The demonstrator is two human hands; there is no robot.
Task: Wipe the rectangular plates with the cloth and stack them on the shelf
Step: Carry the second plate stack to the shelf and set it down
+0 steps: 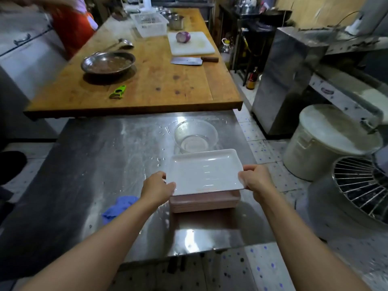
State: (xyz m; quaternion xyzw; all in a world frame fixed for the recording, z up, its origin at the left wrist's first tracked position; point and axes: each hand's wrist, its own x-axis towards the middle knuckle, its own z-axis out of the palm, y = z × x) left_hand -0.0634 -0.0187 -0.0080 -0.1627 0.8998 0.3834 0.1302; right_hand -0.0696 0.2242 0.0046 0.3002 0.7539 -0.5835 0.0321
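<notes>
at the far left, a person in a red apron stood beside the wooden table, blurred at the edge of the view. on that table, going rightward, sat a steel pan with brownish residue, a green peeler near the front edge, a ladle behind the pan, a white slotted basket, a cleaver, and a white cutting board with a peeled purple onion on it.

nearer you, on the wet steel counter, the blue cloth lay crumpled just left of your left forearm, not in either hand. your left hand gripped the near left corner of the white rectangular plate, thumb on the rim, fingers curled beneath. the plate was held roughly level just above the stack of pinkish rectangular plates that rested on the counter; you could not tell whether it touched the stack. a clear glass bowl stood just behind the plate. your right hand clasped the plate's right edge, thumb on top.

further right, on the tiled floor, were a steel cabinet, a lidded white bucket, and a round wire rack.
</notes>
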